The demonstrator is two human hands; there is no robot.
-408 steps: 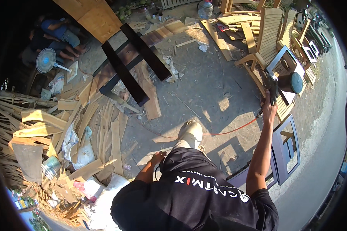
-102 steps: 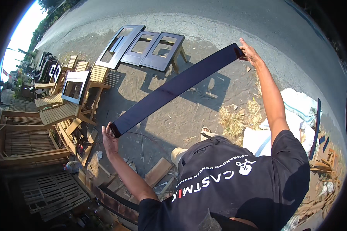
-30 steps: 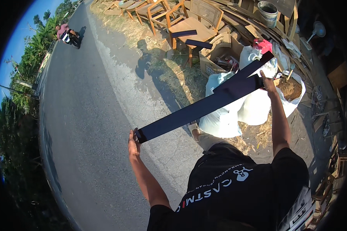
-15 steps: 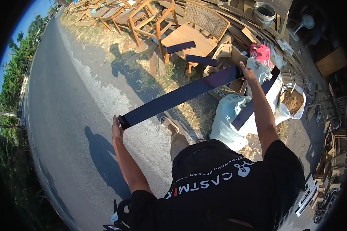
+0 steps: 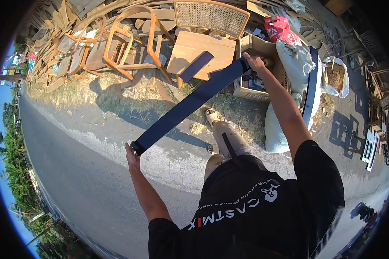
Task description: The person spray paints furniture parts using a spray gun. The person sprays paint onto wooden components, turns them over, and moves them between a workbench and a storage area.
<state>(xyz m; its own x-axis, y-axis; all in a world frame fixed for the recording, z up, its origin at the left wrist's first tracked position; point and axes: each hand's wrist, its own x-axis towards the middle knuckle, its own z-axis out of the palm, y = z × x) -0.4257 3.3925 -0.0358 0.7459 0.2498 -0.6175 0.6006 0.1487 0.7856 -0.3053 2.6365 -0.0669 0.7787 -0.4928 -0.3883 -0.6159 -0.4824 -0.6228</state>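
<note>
A long, glossy dark board [image 5: 188,105] stretches slantwise between my hands, its left end lower in the picture. My left hand [image 5: 133,156] is closed round the near-left end, fingers wrapped at the edge. At the far-right end my right hand [image 5: 256,64] grips the board by its edge, above an open cardboard box [image 5: 253,92]. Behind the board, a shorter dark board [image 5: 197,66] lies on a wooden chair seat [image 5: 181,49]. Another dark board [image 5: 310,88] leans along white sacks [image 5: 277,129] to the right of my right forearm.
Several wooden chair frames [image 5: 132,43] stand at the back left, before piles of scrap wood. A woven-cane backrest [image 5: 212,17] rises behind the seat. A red bag [image 5: 281,30] sits behind the box. An asphalt road [image 5: 73,142] runs along the left; dry straw lies along its edge.
My view has turned and I have stepped closer to the chairs. The long board stays in both hands and now slants more steeply. The sacks and the leaning board appear farther right.
</note>
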